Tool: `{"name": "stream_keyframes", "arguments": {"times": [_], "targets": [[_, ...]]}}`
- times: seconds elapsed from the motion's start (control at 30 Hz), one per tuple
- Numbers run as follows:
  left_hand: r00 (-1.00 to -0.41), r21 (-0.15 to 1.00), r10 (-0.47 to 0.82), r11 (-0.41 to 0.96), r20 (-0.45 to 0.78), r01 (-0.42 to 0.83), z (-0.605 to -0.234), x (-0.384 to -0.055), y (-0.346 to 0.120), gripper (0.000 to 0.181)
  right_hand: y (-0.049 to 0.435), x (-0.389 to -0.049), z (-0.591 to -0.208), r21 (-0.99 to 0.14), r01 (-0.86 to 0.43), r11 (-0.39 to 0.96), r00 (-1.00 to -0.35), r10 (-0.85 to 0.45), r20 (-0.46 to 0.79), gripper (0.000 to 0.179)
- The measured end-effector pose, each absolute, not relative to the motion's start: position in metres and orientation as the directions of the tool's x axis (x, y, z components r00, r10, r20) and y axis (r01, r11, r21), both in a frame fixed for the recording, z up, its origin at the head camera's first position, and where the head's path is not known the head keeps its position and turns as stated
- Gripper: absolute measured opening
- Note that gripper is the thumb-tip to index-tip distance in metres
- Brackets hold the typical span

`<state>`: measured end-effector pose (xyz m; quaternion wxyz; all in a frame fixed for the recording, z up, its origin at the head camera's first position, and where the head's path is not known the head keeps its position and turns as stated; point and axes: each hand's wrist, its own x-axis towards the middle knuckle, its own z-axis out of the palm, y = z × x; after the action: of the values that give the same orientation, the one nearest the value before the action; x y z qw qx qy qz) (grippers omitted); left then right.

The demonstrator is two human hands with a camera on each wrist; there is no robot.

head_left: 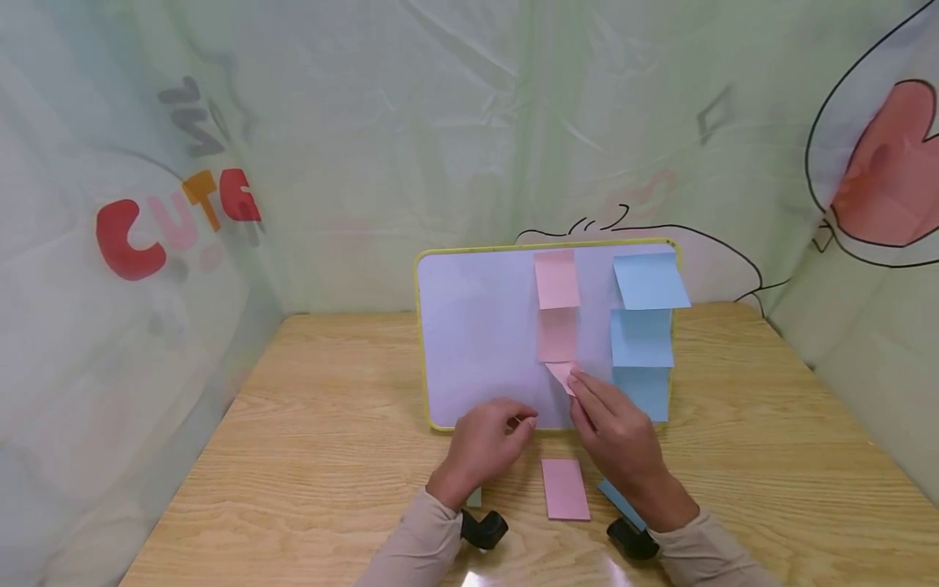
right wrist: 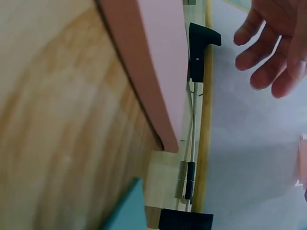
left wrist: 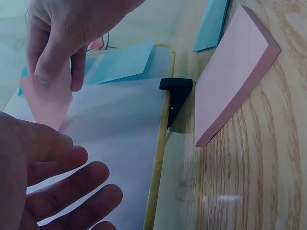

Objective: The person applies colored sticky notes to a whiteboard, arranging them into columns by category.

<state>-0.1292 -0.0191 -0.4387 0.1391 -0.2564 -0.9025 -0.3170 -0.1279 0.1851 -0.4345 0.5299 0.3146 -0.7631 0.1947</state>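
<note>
Head view: our right hand (head_left: 623, 432) pinches a pink note (head_left: 560, 374) at the whiteboard (head_left: 477, 342), just below two other pink notes (head_left: 557, 279), left of the blue ones (head_left: 642, 336). Left wrist view: it looks paper-thin, so we'd expect it light, limp, easily creased; best held gently by one edge. Right wrist view: our left hand (right wrist: 287, 24) spreads loose fingers, holding nothing; a pink pad (right wrist: 168, 52) lies on the bench (right wrist: 57, 143).

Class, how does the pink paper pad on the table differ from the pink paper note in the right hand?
The pink paper pad is thick; the pink paper note is thin. The pad lies flat on the wooden table; the right hand pinches the note. Both are pink.
</note>
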Motion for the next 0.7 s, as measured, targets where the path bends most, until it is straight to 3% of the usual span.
{"name": "stream_keyframes", "arguments": {"times": [0.4,0.7], "targets": [[-0.842,0.547,0.336,0.645,0.422,0.533,-0.438,-0.134,-0.017,0.016,0.18,-0.127,-0.439,0.002,-0.68,0.733,-0.293,-0.275,0.916,0.041],[-0.84,0.587,0.236,0.624,0.488,0.516,-0.431,-0.141,-0.009,0.017,0.18,-0.13,-0.442,-0.028,-0.696,0.718,-0.317,-0.271,0.909,0.039]]}}
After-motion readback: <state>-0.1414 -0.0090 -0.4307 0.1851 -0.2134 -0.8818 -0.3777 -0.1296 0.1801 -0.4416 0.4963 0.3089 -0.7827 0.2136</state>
